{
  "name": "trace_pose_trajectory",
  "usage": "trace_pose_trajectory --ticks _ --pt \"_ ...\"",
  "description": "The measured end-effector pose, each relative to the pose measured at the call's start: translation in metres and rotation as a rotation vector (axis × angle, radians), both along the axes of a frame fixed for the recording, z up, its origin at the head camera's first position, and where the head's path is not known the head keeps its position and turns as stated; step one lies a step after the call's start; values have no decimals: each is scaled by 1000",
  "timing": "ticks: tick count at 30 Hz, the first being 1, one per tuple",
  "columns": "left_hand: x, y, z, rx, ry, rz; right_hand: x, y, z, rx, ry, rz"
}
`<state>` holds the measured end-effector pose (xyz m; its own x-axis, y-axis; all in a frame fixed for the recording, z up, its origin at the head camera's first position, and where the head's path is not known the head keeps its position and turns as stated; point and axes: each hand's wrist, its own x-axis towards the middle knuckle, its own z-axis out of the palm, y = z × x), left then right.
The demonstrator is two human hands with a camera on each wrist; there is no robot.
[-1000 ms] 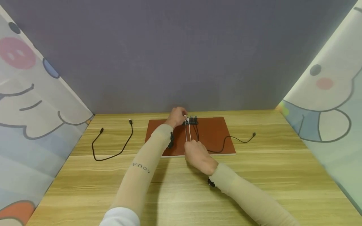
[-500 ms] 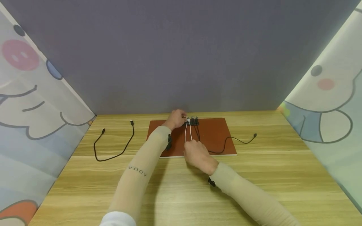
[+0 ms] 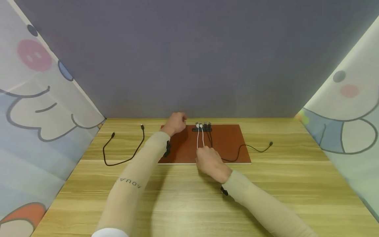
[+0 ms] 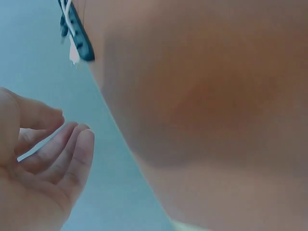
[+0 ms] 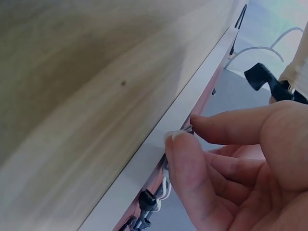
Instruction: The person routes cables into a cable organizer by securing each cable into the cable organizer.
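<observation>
A black cable clip strip (image 3: 202,129) lies along the back of the reddish-brown board (image 3: 226,141). Two white plugs (image 3: 201,125) and dark plugs (image 3: 209,125) stand up at its slots. From the white plugs, white cable (image 3: 197,140) runs forward in two strands to my right hand (image 3: 211,164). At the board's front edge, that hand pinches the white cable between thumb and fingertips; its end there is mostly hidden. My left hand (image 3: 176,122) hovers left of the strip. In the left wrist view its relaxed fingers (image 4: 82,149) hold nothing, apart from the strip.
On the wooden table (image 3: 183,200) to the left lies a bent black cable (image 3: 118,163). Another black cable (image 3: 245,144) trails off the board to the right. A grey panel (image 3: 189,59) rises behind, and patterned side walls (image 3: 352,95) flank the table.
My left hand has drawn away from the white plugs to the left, uncovering the clip strip. The right hand keeps its pinch by the board's front edge. The head view has shifted slightly.
</observation>
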<state>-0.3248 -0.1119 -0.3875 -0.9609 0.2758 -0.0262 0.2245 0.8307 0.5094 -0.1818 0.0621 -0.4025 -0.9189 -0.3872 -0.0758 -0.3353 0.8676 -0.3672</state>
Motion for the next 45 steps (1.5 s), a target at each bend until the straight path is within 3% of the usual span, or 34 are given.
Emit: trace_pose_trajectory --ticks 6,13,16,25,29,36,45 --pt "1 -28 8 -84 83 43 2 0 1 -4 1 4" --pt "4 -66 9 -202 124 190 4 2 2 -20 -5 6" --pt "6 -82 5 -239 96 251 4 2 3 -22 -14 1" --pt "18 -110 -6 -315 -89 410 5 2 2 -18 -16 -1" --pt "18 -116 -11 -334 -129 413 5 2 2 -17 -14 5" --pt "15 -122 -18 -312 -134 408 5 2 3 -13 -18 4" --pt "14 -124 -21 -224 -60 403 4 3 1 -6 -9 1"
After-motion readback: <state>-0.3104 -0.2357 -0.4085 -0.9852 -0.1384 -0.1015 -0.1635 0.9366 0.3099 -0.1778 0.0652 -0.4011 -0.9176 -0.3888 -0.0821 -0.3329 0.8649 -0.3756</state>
